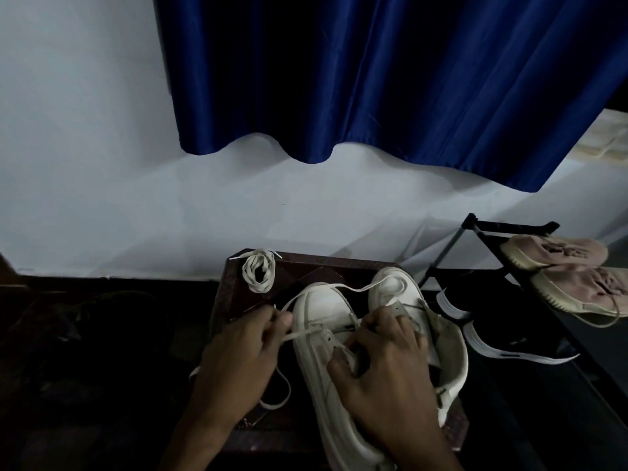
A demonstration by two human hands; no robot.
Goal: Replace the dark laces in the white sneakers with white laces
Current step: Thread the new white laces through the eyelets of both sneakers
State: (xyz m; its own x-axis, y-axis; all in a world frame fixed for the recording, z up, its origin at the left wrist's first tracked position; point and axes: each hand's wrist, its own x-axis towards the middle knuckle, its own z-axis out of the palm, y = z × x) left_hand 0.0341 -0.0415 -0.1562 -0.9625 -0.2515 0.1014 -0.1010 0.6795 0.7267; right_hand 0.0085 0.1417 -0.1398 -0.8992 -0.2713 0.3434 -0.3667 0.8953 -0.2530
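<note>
Two white sneakers stand side by side on a small dark wooden table (238, 283), toes pointing away. My left hand (244, 355) pinches a white lace (302, 334) that runs into the eyelets of the left sneaker (319, 314). My right hand (384, 362) rests over the gap between the shoes, its fingers curled on the eyelet flaps of the left sneaker. The lace's other end loops across the toes toward the right sneaker (394, 287). A second white lace (259, 270) lies coiled at the table's far left corner. No dark lace is visible.
A black shoe rack (475, 232) stands to the right, holding pink sneakers (560, 256) on top and black shoes with white stripes (492, 338) below. A blue curtain (390, 79) hangs over the white wall behind. The floor at the left is dark.
</note>
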